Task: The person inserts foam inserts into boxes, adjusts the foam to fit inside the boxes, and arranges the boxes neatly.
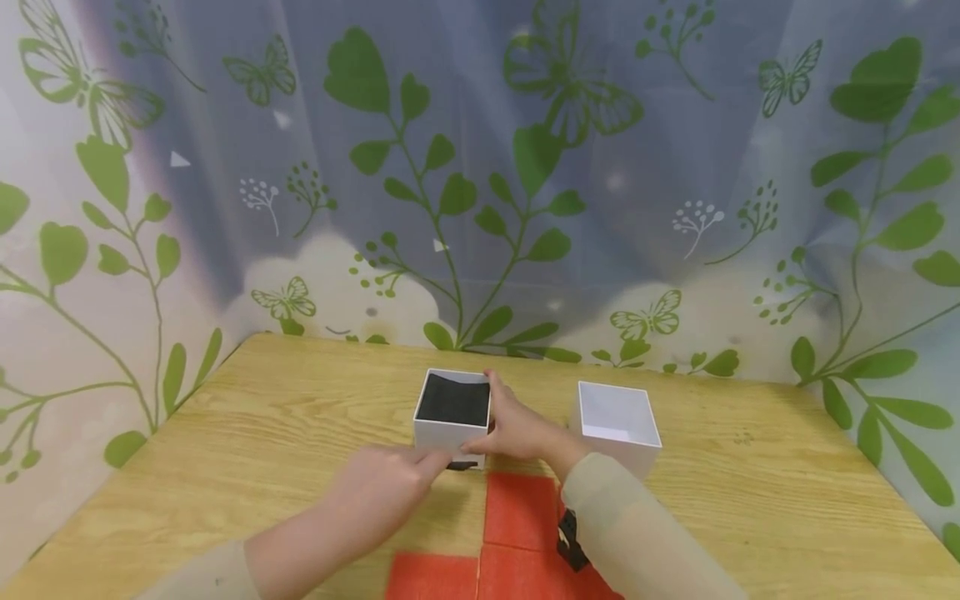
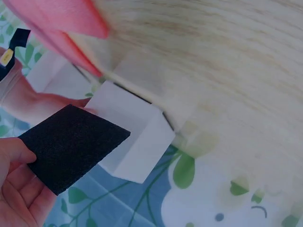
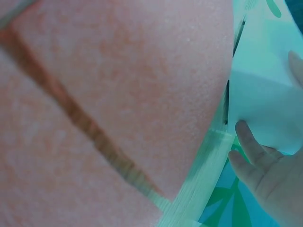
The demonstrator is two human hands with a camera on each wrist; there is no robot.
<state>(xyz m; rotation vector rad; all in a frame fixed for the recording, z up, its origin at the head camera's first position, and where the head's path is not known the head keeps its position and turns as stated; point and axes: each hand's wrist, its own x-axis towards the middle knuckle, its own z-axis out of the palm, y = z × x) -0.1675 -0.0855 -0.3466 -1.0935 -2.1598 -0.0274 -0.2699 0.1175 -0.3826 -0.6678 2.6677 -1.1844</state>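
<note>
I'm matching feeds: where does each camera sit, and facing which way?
Head: worn there, facing forward and down at a white box; left hand, right hand show.
Left wrist: worn there, facing the black pad; both hands show.
Right wrist: worn there, facing red squares; right hand shows.
Head and left wrist share that box.

Looking over a wood-grained table; facing a blue-grey, leaf-and-butterfly-patterned curtain beyond the far edge, seeing it running along left and right too.

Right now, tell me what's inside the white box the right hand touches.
Black material shows inside the white box, filling most of its opening; whatever lies beneath is covered.
</note>
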